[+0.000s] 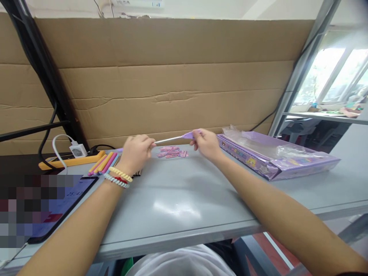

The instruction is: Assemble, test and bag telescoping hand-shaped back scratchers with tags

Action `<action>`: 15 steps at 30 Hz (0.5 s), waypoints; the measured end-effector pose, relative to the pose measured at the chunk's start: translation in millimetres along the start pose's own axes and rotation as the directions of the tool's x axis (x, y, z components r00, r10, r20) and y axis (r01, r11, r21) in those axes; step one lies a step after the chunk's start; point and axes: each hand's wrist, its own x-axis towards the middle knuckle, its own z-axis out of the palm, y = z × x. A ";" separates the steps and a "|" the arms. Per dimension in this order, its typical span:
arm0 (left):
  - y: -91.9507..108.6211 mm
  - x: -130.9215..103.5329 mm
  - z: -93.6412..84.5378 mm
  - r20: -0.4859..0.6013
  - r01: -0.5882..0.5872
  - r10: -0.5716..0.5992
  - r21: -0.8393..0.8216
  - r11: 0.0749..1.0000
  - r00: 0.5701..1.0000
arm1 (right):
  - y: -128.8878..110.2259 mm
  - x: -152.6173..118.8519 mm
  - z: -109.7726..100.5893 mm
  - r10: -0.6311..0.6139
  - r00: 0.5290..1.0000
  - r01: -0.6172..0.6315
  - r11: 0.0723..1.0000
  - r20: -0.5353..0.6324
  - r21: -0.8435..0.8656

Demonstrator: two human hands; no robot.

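Note:
My left hand (137, 152) pinches one end of a thin whitish rod (168, 140) above the back of the table. My right hand (206, 144) is closed on the rod's purple end, which partly shows by the fingertips. What kind of thing the rod is, I cannot tell. Below it lies a loose pile of small pink printed pieces (171, 151). Left of my left wrist are several coloured pens (104, 163) in yellow, pink and blue, side by side. Some small dark-tipped sticks (138, 173) are partly hidden behind that wrist.
On the right sits a purple printed box (304, 161) with clear plastic wrap on it. A yellow power strip (51, 163) with a white charger (78, 149) is at the back left. A tablet (63, 209) lies front left. Cardboard (178, 80) walls the table's (184, 191) back.

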 end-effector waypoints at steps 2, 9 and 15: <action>-21.8 -0.5 -2.7 -0.100 0.094 -0.088 0.059 0.994 0.991 | 5.0 13.5 -19.1 0.067 0.973 -0.053 0.996 -0.221 0.066; -94.8 -22.1 -5.0 -0.243 0.330 -0.296 0.112 0.937 0.924 | 24.6 42.8 -109.2 0.215 0.564 -0.167 0.975 -0.797 0.145; -106.0 -23.7 -4.1 -0.209 0.311 -0.280 0.128 0.942 0.937 | 30.3 46.9 -140.0 0.132 0.436 -0.091 0.991 -0.890 0.102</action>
